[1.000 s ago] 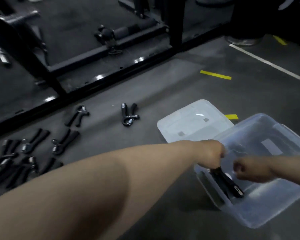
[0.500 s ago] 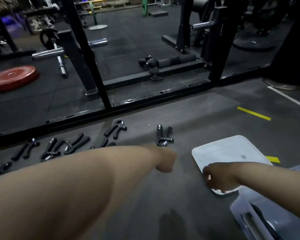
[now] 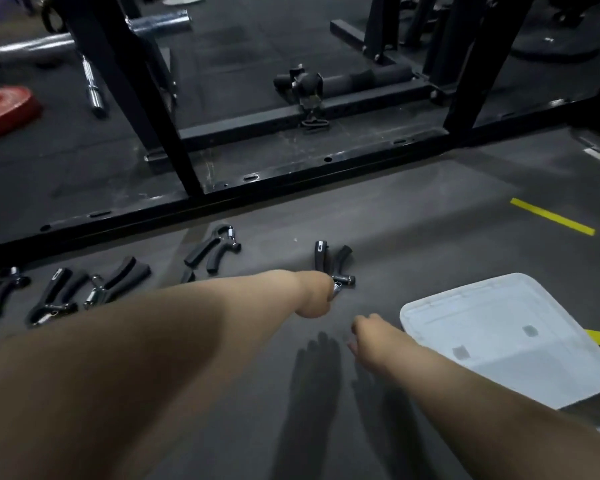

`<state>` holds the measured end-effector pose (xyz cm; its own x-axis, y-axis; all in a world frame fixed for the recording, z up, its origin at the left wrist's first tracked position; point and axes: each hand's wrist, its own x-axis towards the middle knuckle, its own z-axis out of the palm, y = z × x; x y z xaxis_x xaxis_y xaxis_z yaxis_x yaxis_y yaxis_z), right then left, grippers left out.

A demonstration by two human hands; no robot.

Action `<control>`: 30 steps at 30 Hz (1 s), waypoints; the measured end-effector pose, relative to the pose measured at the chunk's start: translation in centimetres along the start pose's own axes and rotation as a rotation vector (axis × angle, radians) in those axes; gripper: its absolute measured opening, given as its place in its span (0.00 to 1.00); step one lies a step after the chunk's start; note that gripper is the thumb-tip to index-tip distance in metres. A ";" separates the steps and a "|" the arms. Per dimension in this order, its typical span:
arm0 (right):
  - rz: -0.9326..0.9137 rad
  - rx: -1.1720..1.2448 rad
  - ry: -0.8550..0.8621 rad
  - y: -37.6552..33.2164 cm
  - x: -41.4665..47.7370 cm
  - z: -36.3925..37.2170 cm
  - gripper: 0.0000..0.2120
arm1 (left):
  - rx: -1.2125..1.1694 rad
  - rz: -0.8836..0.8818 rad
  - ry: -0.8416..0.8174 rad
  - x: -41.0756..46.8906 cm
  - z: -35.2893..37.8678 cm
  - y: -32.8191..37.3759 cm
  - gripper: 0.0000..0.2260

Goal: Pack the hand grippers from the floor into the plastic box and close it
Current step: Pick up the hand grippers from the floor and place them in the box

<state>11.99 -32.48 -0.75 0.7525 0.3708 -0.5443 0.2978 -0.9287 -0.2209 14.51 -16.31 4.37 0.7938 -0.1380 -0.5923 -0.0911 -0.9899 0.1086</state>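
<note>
This place is a gym. The floor [image 3: 413, 209] is covered with dark rubber mats, and a black steel rack frame [image 3: 291, 174] stands on it. A red weight plate [image 3: 4, 109] lies at the left, and a chrome barbell [image 3: 92, 83] rests near it. Several hand grippers [image 3: 212, 249] lie on the floor. Yellow tape marks [image 3: 551, 216] are on the ground.
</note>
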 end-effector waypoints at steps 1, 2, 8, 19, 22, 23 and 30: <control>0.011 0.035 0.019 -0.1 1.2 -0.1 0.14 | -0.018 -0.004 0.015 1.1 0.1 -0.2 0.13; 0.025 0.075 0.037 -0.3 2.4 -0.4 0.14 | -0.047 -0.011 0.029 2.2 0.2 -0.4 0.14; 0.062 0.230 0.083 -0.4 8.6 -2.1 0.21 | -0.323 -0.211 0.161 7.4 2.7 -3.9 0.15; 0.036 0.177 0.132 -1.1 12.4 -1.3 0.23 | -0.744 -0.410 0.271 11.2 6.1 -4.4 0.17; 0.087 0.188 0.129 -1.4 11.7 -0.8 0.18 | -0.685 -0.429 0.222 10.5 6.7 -4.0 0.16; 0.088 0.197 0.116 -1.4 11.3 -0.5 0.17 | -0.641 -0.419 0.203 10.1 7.1 -3.8 0.16; -0.004 0.259 -0.094 -0.2 8.0 1.0 0.08 | -0.229 -0.221 0.136 7.2 7.7 -3.1 0.20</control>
<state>17.35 -29.28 -5.88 0.6898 0.3848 -0.6133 0.1313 -0.8995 -0.4167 15.87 -14.50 -6.34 0.8535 0.0997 -0.5115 0.2170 -0.9603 0.1750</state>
